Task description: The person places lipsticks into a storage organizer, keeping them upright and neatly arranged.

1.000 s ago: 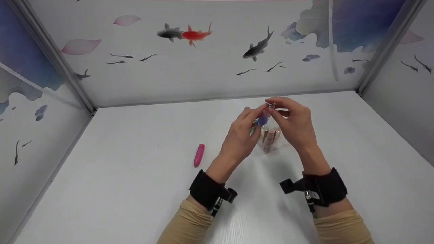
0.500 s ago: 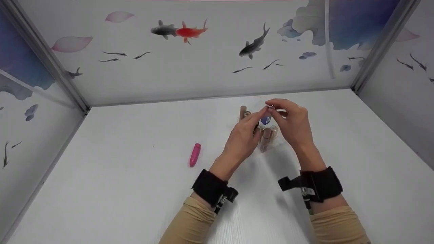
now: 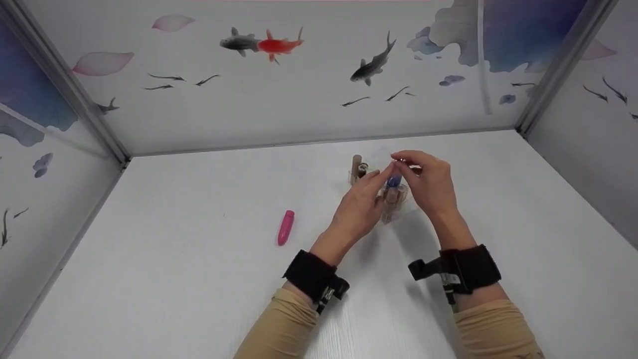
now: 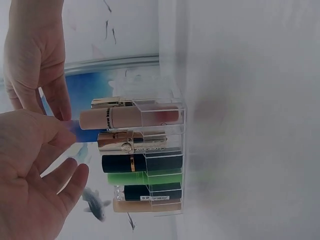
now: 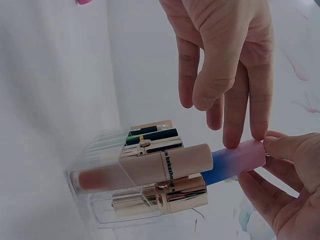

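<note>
A lipstick tube point(image 5: 236, 161), fading from blue to pink, stands over the clear organizer point(image 4: 184, 150), its blue end among the cosmetics there. My right hand point(image 3: 429, 182) pinches its pink end between thumb and fingers. The left hand point(image 3: 358, 205) touches the tube's side with extended fingertips, its thumb away from it in the right wrist view. Beside the tube are a peach lip gloss point(image 5: 145, 170) and a gold lipstick point(image 5: 186, 196), both upright in the organizer. Part of the blue end is hidden behind the gloss.
Several more tubes, including a green one point(image 4: 145, 178) and a black one point(image 4: 142, 163), fill the organizer's row. A bright pink tube point(image 3: 286, 228) lies on the white table point(image 3: 174, 259) to the left. A printed panel point(image 3: 319, 114) rises along the back edge.
The blue-and-pink lipstick tube has come down toward the organizer, with both hands following slightly. The left hand has shifted, uncovering tubes at the organizer's far left. The head view has moved a little.
</note>
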Demonstrator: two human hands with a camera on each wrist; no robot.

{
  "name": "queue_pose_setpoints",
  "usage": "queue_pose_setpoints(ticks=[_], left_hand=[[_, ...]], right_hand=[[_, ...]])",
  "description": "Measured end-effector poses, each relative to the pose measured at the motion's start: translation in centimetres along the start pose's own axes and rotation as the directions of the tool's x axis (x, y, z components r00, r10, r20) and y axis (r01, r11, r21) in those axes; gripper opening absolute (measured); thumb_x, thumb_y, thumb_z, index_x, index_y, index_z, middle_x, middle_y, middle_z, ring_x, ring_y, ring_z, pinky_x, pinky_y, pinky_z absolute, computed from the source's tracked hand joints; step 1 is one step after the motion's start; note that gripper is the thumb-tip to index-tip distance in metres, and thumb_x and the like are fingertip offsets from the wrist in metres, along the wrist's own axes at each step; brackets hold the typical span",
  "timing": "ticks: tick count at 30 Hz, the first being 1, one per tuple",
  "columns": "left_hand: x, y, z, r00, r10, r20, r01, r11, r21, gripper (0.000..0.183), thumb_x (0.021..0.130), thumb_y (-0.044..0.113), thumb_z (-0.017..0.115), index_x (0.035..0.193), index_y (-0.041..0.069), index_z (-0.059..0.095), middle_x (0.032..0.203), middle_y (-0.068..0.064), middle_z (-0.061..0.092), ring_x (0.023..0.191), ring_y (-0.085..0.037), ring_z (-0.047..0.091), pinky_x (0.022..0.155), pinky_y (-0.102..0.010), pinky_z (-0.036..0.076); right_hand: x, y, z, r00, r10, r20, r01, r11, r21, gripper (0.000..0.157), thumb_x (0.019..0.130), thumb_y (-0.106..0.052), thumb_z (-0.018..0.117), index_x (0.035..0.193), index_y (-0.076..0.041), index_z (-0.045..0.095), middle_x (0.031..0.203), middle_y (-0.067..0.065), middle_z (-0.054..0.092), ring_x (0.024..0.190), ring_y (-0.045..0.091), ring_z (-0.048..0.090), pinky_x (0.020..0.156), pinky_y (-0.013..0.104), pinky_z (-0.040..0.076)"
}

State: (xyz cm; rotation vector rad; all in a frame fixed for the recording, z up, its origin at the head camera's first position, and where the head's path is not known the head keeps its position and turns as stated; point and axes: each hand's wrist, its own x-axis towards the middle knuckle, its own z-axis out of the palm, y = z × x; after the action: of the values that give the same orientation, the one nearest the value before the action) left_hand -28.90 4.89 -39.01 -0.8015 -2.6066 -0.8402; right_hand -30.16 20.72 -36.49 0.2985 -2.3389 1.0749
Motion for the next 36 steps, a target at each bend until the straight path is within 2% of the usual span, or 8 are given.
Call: queue_pose_setpoints(ticks=[7, 16, 22, 26, 29, 33, 36], left_hand=[[0.1, -0.5, 0.6, 1.000, 0.020, -0.001, -0.019, 0.998, 0.056, 0.059, 0.096, 0.003, 0.059, 0.151, 0.014, 0.044, 0.137, -0.003, 0.065, 0.136, -0.019, 0.053, 0.107, -0.031, 0.049], [0.0, -0.9, 1.2, 0.999, 0.031, -0.011, -0.029, 0.992, 0.127, 0.053, 0.099, 0.013, 0.059, 0.150, 0.017, 0.046, 0.138, 0.001, 0.064, 0.140, -0.025, 0.049, 0.105, -0.045, 0.051], [0.1, -0.7, 1.3, 1.000, -0.008, 0.029, 0.004, 0.990, 0.141, 0.044, 0.104, 0.021, 0.050, 0.148, 0.021, 0.045, 0.143, 0.004, 0.061, 0.145, -0.024, 0.044, 0.105, -0.051, 0.049], [0.0, -0.6, 1.2, 0.998, -0.018, 0.062, 0.009, 0.989, 0.148, 0.045, 0.106, 0.021, 0.047, 0.150, 0.021, 0.042, 0.146, 0.005, 0.058, 0.147, -0.023, 0.041, 0.108, -0.050, 0.047], [-0.1, -0.7, 1.2, 0.997, -0.017, 0.081, 0.003, 0.986, 0.166, 0.048, 0.104, 0.017, 0.048, 0.152, 0.020, 0.040, 0.146, 0.004, 0.057, 0.147, -0.022, 0.040, 0.110, -0.048, 0.046], [-0.3, -0.9, 1.4, 0.998, 0.022, 0.057, -0.033, 0.980, 0.197, 0.050, 0.100, 0.013, 0.055, 0.149, 0.017, 0.044, 0.142, 0.002, 0.062, 0.145, -0.024, 0.044, 0.106, -0.048, 0.049], [-0.3, -1.0, 1.5, 0.998, 0.028, 0.053, -0.038, 0.976, 0.212, 0.051, 0.098, 0.013, 0.059, 0.148, 0.017, 0.045, 0.144, 0.001, 0.060, 0.145, -0.026, 0.043, 0.105, -0.049, 0.050]], right_hand=[[-0.2, 0.7, 0.4, 0.998, 0.039, 0.051, -0.038, 0.999, -0.012, 0.021, 0.096, -0.006, 0.064, 0.114, -0.003, 0.074, 0.113, 0.016, 0.074, 0.101, 0.031, 0.071, 0.086, 0.046, 0.059], [-0.3, 1.0, 0.7, 0.990, 0.090, 0.105, -0.083, 0.995, -0.062, 0.022, 0.097, -0.008, 0.064, 0.117, -0.003, 0.073, 0.114, 0.018, 0.073, 0.103, 0.032, 0.071, 0.087, 0.044, 0.060], [-0.3, 0.8, 0.6, 0.990, 0.093, 0.106, -0.086, 0.994, -0.065, 0.022, 0.097, -0.008, 0.064, 0.115, -0.003, 0.074, 0.112, 0.019, 0.074, 0.102, 0.032, 0.071, 0.085, 0.044, 0.060], [-0.4, 0.8, 0.7, 0.995, 0.059, 0.086, -0.052, 0.996, -0.079, 0.020, 0.096, -0.006, 0.065, 0.113, -0.002, 0.074, 0.108, 0.020, 0.075, 0.095, 0.033, 0.074, 0.080, 0.045, 0.061], [-0.4, 0.9, 0.9, 0.995, 0.044, 0.087, -0.036, 0.995, -0.090, 0.020, 0.095, -0.005, 0.065, 0.112, -0.001, 0.075, 0.106, 0.022, 0.075, 0.093, 0.034, 0.074, 0.080, 0.047, 0.060], [-0.5, 1.2, 1.2, 0.991, 0.062, 0.118, -0.048, 0.992, -0.114, 0.020, 0.095, -0.006, 0.065, 0.112, 0.000, 0.075, 0.106, 0.021, 0.075, 0.092, 0.034, 0.074, 0.080, 0.046, 0.060], [-0.5, 1.3, 1.2, 0.987, 0.077, 0.140, -0.056, 0.988, -0.141, 0.020, 0.095, -0.007, 0.066, 0.112, 0.000, 0.075, 0.105, 0.021, 0.075, 0.089, 0.032, 0.074, 0.078, 0.045, 0.060]])
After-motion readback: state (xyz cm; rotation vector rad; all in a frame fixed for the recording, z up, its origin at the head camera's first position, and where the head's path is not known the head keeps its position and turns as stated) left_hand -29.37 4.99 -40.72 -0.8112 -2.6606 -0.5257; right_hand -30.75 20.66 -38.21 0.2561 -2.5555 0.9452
